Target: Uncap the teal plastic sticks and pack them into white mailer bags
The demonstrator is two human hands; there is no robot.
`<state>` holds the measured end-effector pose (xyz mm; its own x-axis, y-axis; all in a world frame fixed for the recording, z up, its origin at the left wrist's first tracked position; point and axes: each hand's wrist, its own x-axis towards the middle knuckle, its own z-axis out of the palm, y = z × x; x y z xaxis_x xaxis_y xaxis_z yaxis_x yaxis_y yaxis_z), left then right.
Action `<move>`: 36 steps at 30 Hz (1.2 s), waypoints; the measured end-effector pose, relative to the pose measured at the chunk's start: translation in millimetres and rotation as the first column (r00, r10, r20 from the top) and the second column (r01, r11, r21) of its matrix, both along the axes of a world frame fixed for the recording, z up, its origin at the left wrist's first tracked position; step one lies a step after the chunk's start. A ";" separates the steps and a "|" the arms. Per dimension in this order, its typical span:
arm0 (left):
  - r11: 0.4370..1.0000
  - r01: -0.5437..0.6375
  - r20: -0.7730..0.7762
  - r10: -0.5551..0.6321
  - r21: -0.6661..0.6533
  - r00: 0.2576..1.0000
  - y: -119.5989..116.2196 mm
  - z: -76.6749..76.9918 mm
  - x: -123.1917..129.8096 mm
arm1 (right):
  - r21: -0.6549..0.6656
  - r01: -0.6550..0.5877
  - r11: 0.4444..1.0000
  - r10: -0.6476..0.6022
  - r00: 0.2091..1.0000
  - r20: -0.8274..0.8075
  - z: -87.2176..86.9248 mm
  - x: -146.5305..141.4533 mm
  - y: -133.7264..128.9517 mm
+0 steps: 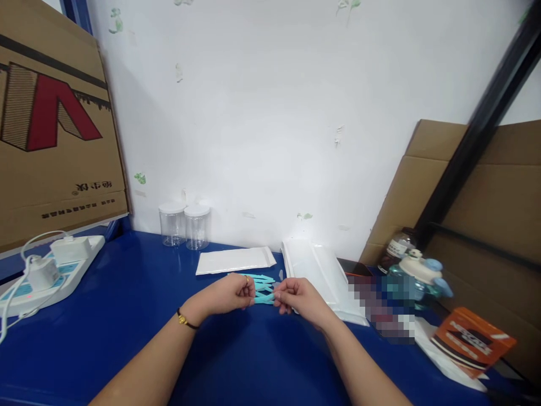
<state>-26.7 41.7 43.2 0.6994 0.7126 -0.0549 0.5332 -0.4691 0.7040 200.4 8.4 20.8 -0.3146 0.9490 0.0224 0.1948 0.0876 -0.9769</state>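
Note:
Between my two hands is a turquoise lattice of thin crossing strips point(264, 295), just above the blue table; its exact kind cannot be made out. My left hand point(233, 294) is closed, its fingers curled on the lattice's left end, with a ring on one finger and a dark bracelet with a gold bead at the wrist. My right hand point(298, 298) pinches the right end between thumb and fingers. The fingers partly cover both ends. Just behind the hands lies a flat white packet point(234, 260).
A stack of white plastic mailers point(315, 270) lies right of the packet. Two clear lidded jars point(173, 228) stand by the wall. A power strip point(80, 265) with chargers is at left; a teal jug point(418, 279), brown bottle point(397, 251) and orange pouch point(473, 341) are at right.

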 end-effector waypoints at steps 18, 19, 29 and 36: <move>0.916 -0.070 -0.165 0.146 0.395 0.975 6.9 -13.1 -2.5 | 0.420 0.067 0.905 -0.411 0.389 0.824 -5.3 1.1 0.6; 0.903 -0.070 -0.175 0.157 0.424 0.972 8.9 -15.1 -3.0 | 0.417 0.056 0.907 -0.406 0.372 0.835 -5.4 -0.6 0.7; 0.868 0.041 -0.303 0.128 0.495 0.944 14.4 -20.6 2.3 | 0.409 0.102 0.907 -0.389 0.576 0.719 -4.8 -5.5 1.3; 0.872 0.051 -0.274 0.097 0.487 0.957 12.5 -18.2 3.8 | 0.048 0.124 0.991 -0.127 0.989 0.070 -0.1 12.3 4.9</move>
